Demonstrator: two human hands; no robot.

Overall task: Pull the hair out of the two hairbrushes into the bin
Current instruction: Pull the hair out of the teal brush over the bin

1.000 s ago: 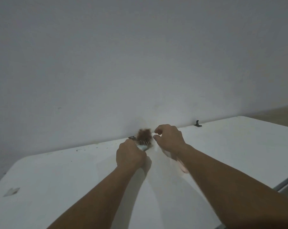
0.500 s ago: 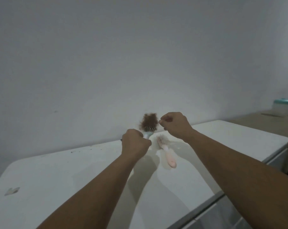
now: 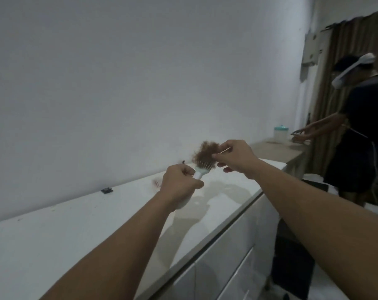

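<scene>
Leftmost, small dark clip (image 3: 107, 190) on white table (image 3: 53, 245), far edge by the wall. Left hand (image 3: 179, 184), fingers curled tight round the handle of a pale brush (image 3: 202, 169), held above the table. Brown hair (image 3: 206, 153) wadded on its bristles. Right hand (image 3: 235, 158), fingertips pinching the hair. Far right: lidded jar (image 3: 281, 132), second person (image 3: 361, 131).

The hairbrush (image 3: 202, 169) is pale mint green with light bristles, and the hair (image 3: 206, 151) clumped on it is reddish brown. The table (image 3: 53, 239) is plain white, as is the wall (image 3: 140, 72). A jar (image 3: 281, 132) has a teal lid. The curtain (image 3: 348, 50) is brown.
</scene>
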